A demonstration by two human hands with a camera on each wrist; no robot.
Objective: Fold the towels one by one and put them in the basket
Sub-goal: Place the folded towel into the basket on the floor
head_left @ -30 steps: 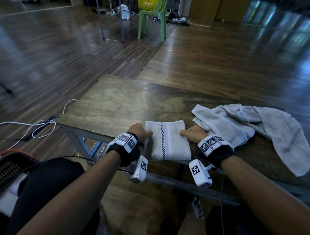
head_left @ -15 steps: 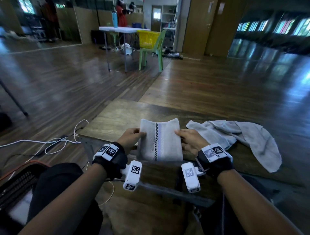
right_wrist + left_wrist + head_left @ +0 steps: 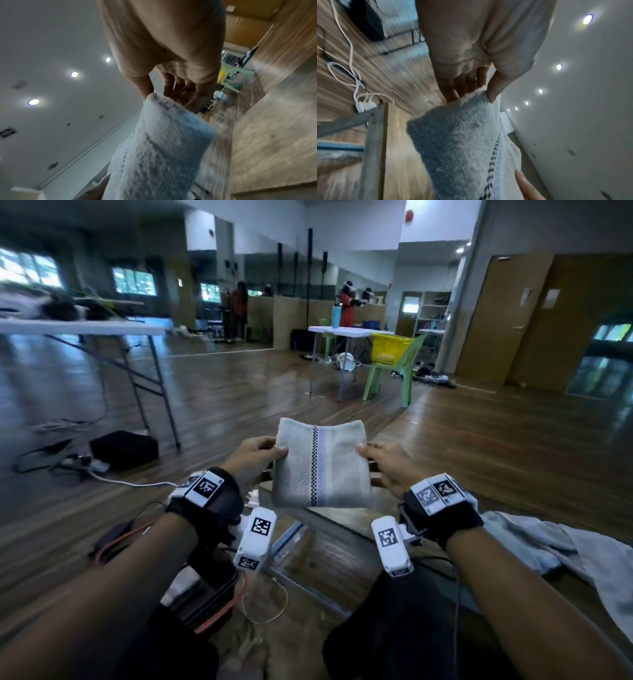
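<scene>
Folded towel held up in both hands.
Left hand pinched its 9 o'clock edge, right hand its 3 o'clock edge; unfolded towels lay at 4 o'clock.

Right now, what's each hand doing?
Left hand: pinching the folded towel's left edge.
Right hand: pinching its right edge.
</scene>
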